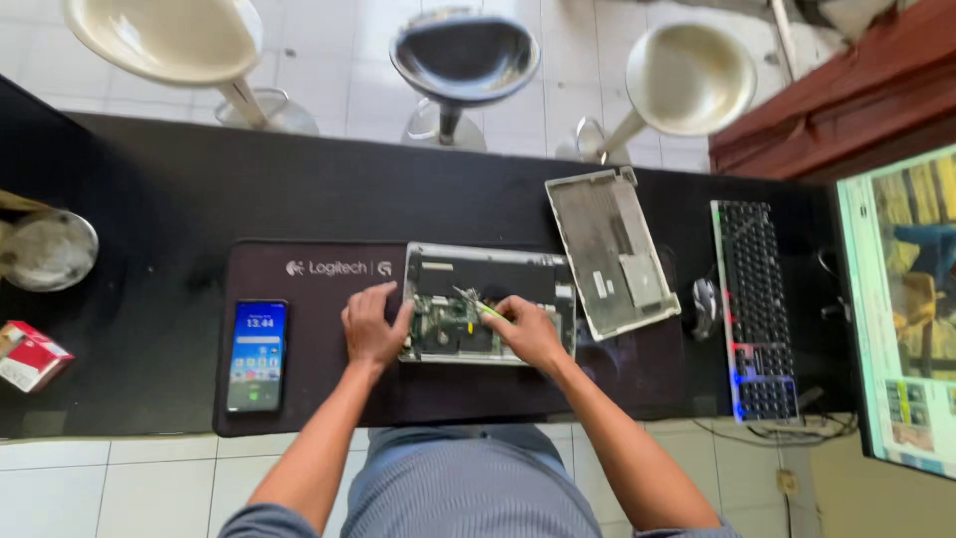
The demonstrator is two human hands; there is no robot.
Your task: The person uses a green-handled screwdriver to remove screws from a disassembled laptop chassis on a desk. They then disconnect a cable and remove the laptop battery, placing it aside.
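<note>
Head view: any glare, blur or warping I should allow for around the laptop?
Head view: wide-angle warp bends the desk edges; the monitor is overexposed; the laptop internals look soft and small; both hands are evenly lit, no hard shadows.

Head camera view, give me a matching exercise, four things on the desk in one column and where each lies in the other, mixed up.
Things:
1. phone
2. opened laptop
3. bottom cover
4. keyboard

Places:
A. under both hands
B. far right, beside the monitor
C. left end of the mat
D. between laptop and keyboard

Pairs: 1-C, 2-A, 3-D, 4-B
</note>
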